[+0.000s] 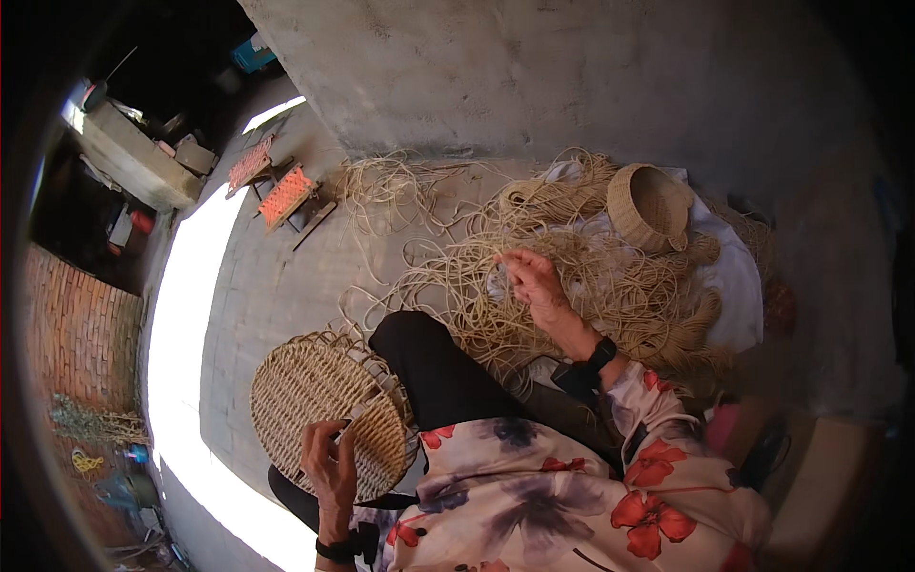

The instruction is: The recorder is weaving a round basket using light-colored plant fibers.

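Note:
A round woven basket piece (310, 386) of tan cord lies tilted on my lap, its flat woven disc facing up. Flat pale strips and loops of cord show along its right edge. My left hand (329, 467) is curled over the lower part of the weave, thumb and fingers closed on it. My right hand (536, 286) is raised above the pile of loose cord (629, 296), its fingertips drawn together. Whether a strand runs between those fingertips is too fine to make out.
A finished-looking woven basket (648, 208) sits on the cord pile, over a white cloth (734, 296). A small stool with an orange woven seat (286, 197) stands at the far left. A grey wall (572, 76) rises behind; a brick wall (81, 315) is at left.

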Motion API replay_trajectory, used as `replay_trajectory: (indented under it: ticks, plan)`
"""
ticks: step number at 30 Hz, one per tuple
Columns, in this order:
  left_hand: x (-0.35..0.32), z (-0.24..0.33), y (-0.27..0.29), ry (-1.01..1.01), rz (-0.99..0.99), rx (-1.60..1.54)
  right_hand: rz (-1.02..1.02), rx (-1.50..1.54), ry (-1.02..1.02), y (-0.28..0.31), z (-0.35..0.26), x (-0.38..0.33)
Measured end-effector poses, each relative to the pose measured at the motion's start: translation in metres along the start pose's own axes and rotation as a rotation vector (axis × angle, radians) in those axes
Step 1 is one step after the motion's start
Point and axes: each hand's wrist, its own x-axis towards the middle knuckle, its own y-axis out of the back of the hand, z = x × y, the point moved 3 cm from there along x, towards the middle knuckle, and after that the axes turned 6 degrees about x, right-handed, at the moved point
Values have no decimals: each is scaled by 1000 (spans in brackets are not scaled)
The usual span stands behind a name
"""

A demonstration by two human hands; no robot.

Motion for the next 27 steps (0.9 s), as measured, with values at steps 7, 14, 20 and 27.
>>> replay_trajectory:
  ticks: [7,14,20,27]
  plan:
    - [-7,6,-28,363,-685,-923,-1013,-496,240,-167,3,-122]
    - [-18,10,-16,478,-485,-1189,-1033,-683,283,-163,25,-138]
    - [-31,16,-7,498,-411,-1518,-781,-848,379,-161,17,-145]
    - [-35,2,64,330,-195,-1443,-702,-1236,544,-113,26,-80]
